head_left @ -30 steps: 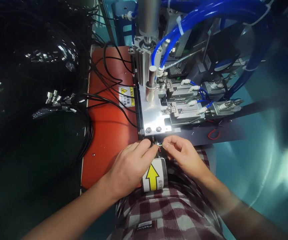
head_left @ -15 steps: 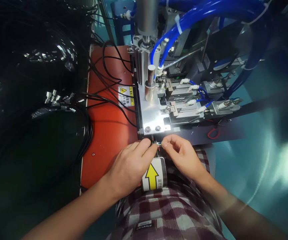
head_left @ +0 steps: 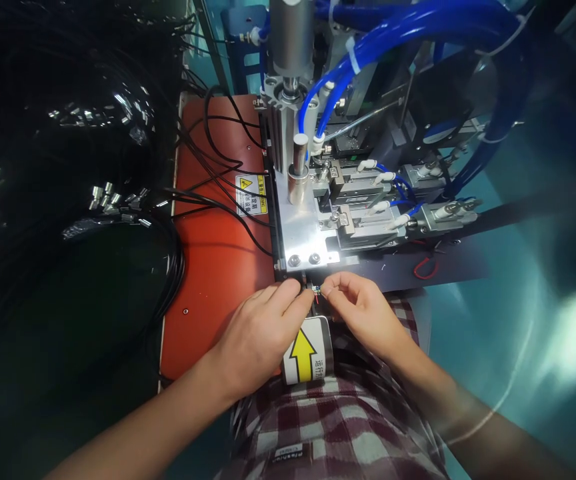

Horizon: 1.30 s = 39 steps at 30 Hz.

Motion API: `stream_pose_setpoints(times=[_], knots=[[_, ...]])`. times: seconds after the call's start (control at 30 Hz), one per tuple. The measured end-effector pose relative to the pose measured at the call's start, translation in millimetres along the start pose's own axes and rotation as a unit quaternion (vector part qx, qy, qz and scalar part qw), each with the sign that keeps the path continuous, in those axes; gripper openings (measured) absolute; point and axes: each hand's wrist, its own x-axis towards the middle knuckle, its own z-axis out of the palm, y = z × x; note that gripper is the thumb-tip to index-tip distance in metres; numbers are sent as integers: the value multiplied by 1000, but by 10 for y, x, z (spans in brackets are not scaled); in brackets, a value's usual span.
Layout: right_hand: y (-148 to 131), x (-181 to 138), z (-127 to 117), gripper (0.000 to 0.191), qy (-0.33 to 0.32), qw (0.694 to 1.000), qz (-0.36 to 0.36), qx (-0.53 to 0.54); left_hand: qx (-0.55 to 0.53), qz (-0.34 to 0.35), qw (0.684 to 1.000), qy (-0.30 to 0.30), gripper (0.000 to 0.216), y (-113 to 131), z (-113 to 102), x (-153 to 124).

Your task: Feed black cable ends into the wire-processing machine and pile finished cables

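Just below the machine's front edge, a bundle of thin coloured wires (head_left: pixel 317 291) shows between my fingertips, with one red strand hanging down. My left hand (head_left: pixel 261 327) comes from the left with its fingers closed, thumb and forefinger at the left side of the wires. From the other side my right hand (head_left: pixel 361 310) pinches the wires' tips between thumb and forefinger. What lies under my left palm is hidden. Directly above is the metal plate (head_left: pixel 301 233) of the machine, with two bolts at its front. A white label with a yellow arrow (head_left: pixel 303 357) sits below my hands.
An orange-red panel (head_left: pixel 218 267) lies at left, crossed by black cables (head_left: pixel 223 163) and bearing a warning label (head_left: pixel 251 195). Coiled cables with shiny metal ends (head_left: pixel 113 200) fill the far left. Blue air hoses (head_left: pixel 418 23) arch over the pneumatic cylinders (head_left: pixel 373 227). A red wire loop (head_left: pixel 425 268) lies right.
The view has shifted very slightly. Both hands keep nearly the same place and grip; the fingers of my right hand have moved slightly at the wires.
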Motion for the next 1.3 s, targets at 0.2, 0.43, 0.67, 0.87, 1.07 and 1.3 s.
stream_pose_setpoints(times=[0.2, 0.43, 0.67, 0.87, 1.07, 1.3], knots=[[-4, -17, 3, 20, 23, 1000, -15, 11, -15, 9, 1000, -2, 24, -21, 11, -6], [22, -16, 78, 14, 77, 990, -99, -61, -4, 9, 1000, 1, 25, -24, 17, -25], [158, -28, 172, 11, 102, 984, -142, -34, -16, 8, 1000, 3, 23, -15, 13, -13], [200, -31, 179, 11, 105, 982, -145, -53, -20, 11, 1000, 6, 22, -17, 10, -6], [147, -50, 124, 14, 110, 982, -108, -113, -24, 8, 1000, 3, 23, -19, 21, -8], [-92, -72, 124, 14, 112, 969, -118, -188, -20, 4, 1000, -11, 26, -38, 41, -42]])
